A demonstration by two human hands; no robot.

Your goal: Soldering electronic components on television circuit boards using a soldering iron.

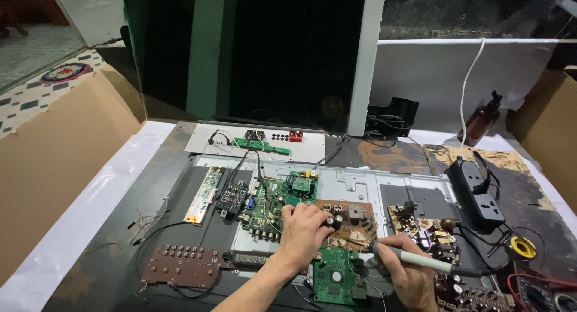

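Bench repair, head view. The left hand (303, 228) rests curled, fingers pressed down on a brown power-supply board (348, 223) lying on the metal chassis (390, 186) beside the green main board (279, 201). The right hand (409, 276) grips a soldering iron (415, 258) pen-fashion, fingers closed round its pale handle. The iron's long axis runs nearly level, tip pointing left toward the brown board's lower edge, cord trailing right. Judged stage: soldering in hand; boards remain unmounted and loose.
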